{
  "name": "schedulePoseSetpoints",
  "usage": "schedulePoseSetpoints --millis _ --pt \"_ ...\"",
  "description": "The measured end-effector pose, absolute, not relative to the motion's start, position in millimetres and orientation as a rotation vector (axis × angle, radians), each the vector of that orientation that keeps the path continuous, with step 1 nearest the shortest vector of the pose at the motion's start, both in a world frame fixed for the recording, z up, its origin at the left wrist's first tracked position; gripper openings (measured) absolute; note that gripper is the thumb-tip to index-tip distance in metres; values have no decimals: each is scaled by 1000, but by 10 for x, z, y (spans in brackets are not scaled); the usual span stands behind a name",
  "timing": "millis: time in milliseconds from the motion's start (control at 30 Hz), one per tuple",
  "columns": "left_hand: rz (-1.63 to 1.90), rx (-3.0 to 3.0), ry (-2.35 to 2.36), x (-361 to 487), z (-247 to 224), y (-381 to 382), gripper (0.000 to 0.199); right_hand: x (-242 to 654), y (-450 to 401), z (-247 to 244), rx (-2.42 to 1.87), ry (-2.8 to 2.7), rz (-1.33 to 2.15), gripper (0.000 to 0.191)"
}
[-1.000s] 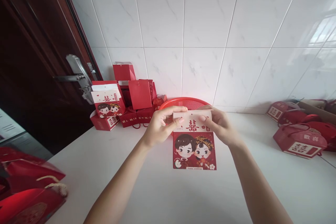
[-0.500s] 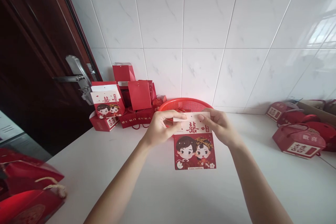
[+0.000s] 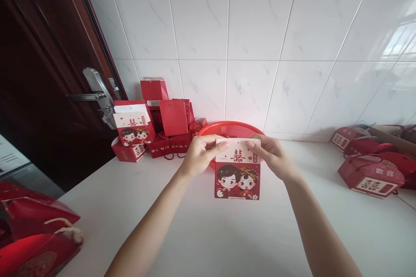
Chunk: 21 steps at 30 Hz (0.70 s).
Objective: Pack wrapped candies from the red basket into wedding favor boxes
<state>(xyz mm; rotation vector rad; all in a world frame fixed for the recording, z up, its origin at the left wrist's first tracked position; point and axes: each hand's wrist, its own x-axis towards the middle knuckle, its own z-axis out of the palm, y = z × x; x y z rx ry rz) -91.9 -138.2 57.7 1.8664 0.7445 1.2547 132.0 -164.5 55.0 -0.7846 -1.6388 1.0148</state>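
A red-and-white wedding gift box (image 3: 237,177), printed with two cartoon faces and a red double character, is held up in front of me above the white table (image 3: 208,233). My left hand (image 3: 202,154) pinches its upper left corner, thumb on the printed front. At the upper right corner, my right hand (image 3: 269,154) grips it the same way, thumb in front and fingers behind. The two top edges lie together between my hands. Behind the box stands a red plastic basket (image 3: 240,126), partly covered by it; the contents are mostly hidden.
Several red boxes (image 3: 173,117) are stacked at the back left, with a matching cartoon-face box (image 3: 132,130) in front. More handled red boxes (image 3: 370,175) stand at the right. Red bags (image 3: 35,242) fill the near left corner. A tiled wall (image 3: 253,86) and a dark door (image 3: 42,52) border the table.
The fingers of my left hand have moved behind the box's top edge, leaving the thumb in front. The box's lower end has swung slightly up and away.
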Motion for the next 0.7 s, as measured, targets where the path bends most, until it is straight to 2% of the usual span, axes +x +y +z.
schedulePoseSetpoints --millis 267,433,700 --pt "1294 1890 743 -921 576 -1364 28 1421 -1652 580 -851 -1660 960 43" --pt "1070 1902 749 -935 537 -1311 27 1509 -1650 602 -991 -1764 852 46" --pt "775 1975 872 -952 394 -1186 28 1544 -1572 533 -1225 -1834 994 24"
